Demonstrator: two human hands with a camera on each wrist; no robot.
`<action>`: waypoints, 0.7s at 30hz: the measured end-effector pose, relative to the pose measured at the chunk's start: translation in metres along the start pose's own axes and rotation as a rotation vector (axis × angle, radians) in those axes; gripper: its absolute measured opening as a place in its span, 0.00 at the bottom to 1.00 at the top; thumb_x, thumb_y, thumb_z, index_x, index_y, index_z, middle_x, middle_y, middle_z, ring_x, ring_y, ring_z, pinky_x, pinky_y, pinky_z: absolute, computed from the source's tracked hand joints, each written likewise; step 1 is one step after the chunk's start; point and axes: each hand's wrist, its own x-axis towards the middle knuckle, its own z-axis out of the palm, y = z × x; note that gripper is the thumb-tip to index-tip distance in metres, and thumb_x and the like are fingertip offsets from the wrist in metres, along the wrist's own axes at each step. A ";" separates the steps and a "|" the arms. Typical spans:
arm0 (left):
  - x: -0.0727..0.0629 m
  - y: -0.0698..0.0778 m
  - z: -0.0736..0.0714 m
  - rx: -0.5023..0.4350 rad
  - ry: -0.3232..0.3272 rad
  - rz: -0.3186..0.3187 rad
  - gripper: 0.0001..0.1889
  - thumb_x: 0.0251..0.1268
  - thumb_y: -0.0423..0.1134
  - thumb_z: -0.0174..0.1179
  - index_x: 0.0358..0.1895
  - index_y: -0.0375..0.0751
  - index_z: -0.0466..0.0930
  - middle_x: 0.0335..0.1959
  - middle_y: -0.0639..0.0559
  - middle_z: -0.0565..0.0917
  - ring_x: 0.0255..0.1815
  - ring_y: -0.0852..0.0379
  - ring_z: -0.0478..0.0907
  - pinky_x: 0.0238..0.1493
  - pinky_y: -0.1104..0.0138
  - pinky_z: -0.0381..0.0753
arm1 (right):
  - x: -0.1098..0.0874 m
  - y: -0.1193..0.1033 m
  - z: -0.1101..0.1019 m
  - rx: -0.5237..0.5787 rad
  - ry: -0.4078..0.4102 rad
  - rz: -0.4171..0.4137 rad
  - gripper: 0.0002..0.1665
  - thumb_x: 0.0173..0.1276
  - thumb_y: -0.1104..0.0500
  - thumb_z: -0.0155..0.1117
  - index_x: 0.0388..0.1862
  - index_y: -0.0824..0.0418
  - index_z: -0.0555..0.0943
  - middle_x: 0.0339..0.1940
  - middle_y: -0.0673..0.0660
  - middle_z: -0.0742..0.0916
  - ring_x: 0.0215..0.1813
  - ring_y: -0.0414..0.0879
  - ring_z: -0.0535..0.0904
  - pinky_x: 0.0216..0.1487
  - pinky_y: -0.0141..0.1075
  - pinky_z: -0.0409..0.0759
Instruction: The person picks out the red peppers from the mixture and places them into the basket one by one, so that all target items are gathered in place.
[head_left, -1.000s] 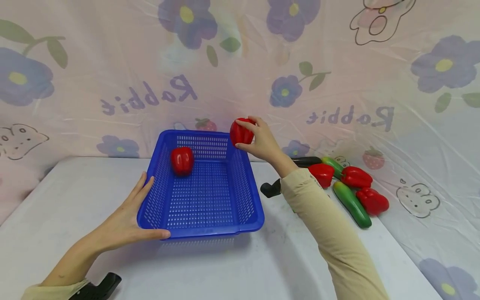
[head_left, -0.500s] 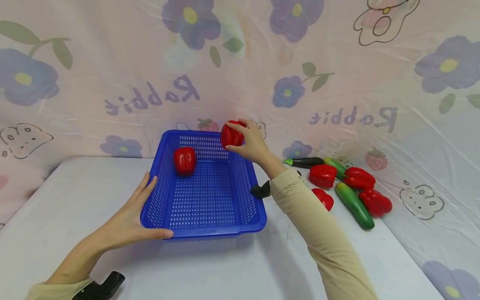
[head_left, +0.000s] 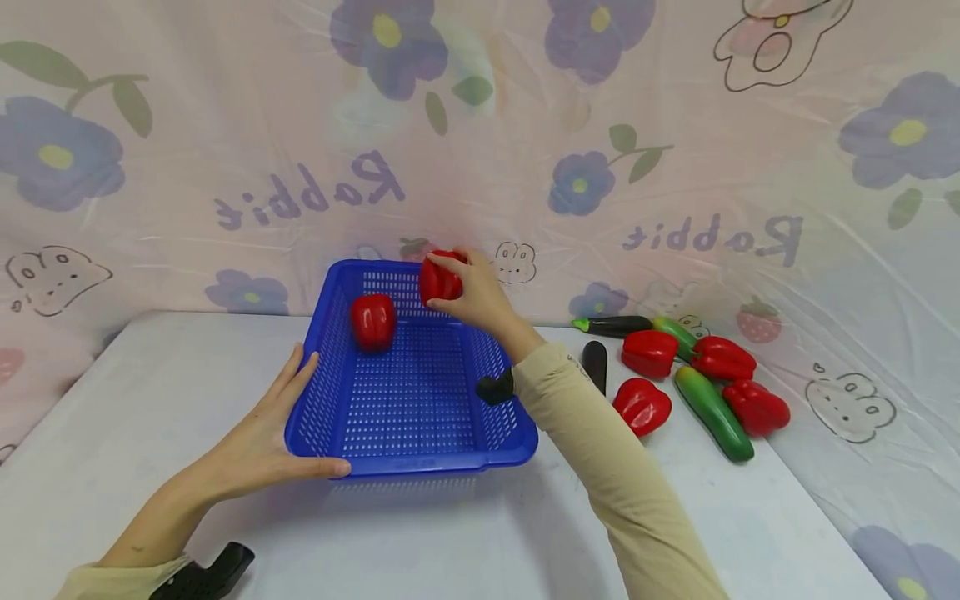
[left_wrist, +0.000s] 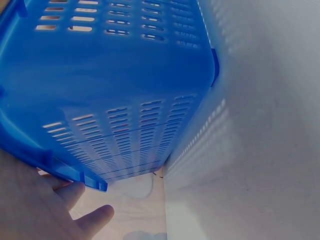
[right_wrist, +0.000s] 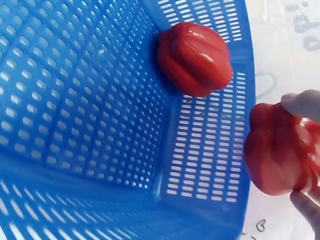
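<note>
1. Cloth (head_left: 480,125) printed with flowers, rabbits and strawberries (its lettering reads backward) hangs behind everything and runs down the right side.
2. White table (head_left: 150,400) in front of it, bearing the rest.
3. Blue basket (head_left: 412,465), with slotted walls and a perforated floor, near the middle.
4. Left hand (head_left: 262,425), spread at the basket's near left corner: the thumb lies along the near rim, and the other fingers reach up beside the left wall.
5. Right hand (head_left: 480,287), in a beige sleeve (head_left: 600,467), pinching a red pepper between thumb and fingers.
6. Cucumber (head_left: 712,414) lying at the right of the table; a second cucumber (head_left: 672,333) sits farther back, partly hidden by peppers. An eggplant (head_left: 615,325) (dark, with a green tip) lies beside that one.
7. Held pepper (head_left: 440,279), raised at the basket's back wall, apart from the basket pepper (head_left: 373,322), which rests inside toward the back left. Four more lie on the right: a front pepper (head_left: 642,406) near the sleeve, then the other three peppers (head_left: 723,358) close around the cucumbers.
</note>
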 end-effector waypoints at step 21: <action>0.000 0.000 0.001 -0.011 0.007 -0.003 0.68 0.38 0.57 0.75 0.78 0.47 0.33 0.79 0.45 0.30 0.74 0.25 0.41 0.57 0.24 0.53 | 0.009 0.007 0.032 -0.034 -0.130 0.132 0.39 0.60 0.57 0.70 0.70 0.53 0.69 0.74 0.64 0.63 0.73 0.59 0.59 0.66 0.52 0.72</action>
